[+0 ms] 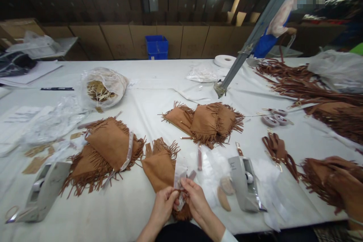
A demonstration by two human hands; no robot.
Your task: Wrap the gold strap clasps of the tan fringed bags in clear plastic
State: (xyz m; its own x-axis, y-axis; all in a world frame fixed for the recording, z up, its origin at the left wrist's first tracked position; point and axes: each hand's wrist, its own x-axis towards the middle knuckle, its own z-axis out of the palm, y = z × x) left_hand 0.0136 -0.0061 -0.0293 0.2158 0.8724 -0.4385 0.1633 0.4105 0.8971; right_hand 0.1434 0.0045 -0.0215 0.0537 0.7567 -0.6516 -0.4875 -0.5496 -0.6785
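A brown fringed pouch lies on the white table in front of me, its fringe partly under my hands. My left hand is closed in a pinch at the pouch's edge. Opposite it, my right hand pinches a thin white strip that lies along this edge. A narrow brown cord or pull shows between the fingertips, which nearly meet; its exact hold is hidden. Just right of my right hand are a grey tape dispenser, a roll of clear tape and a tan curved piece.
More fringed pouches lie left, with another pile ahead. A second tape dispenser stands front left. Brown straps lie right. A metal post rises from the table. A co-worker's hand is at the right edge.
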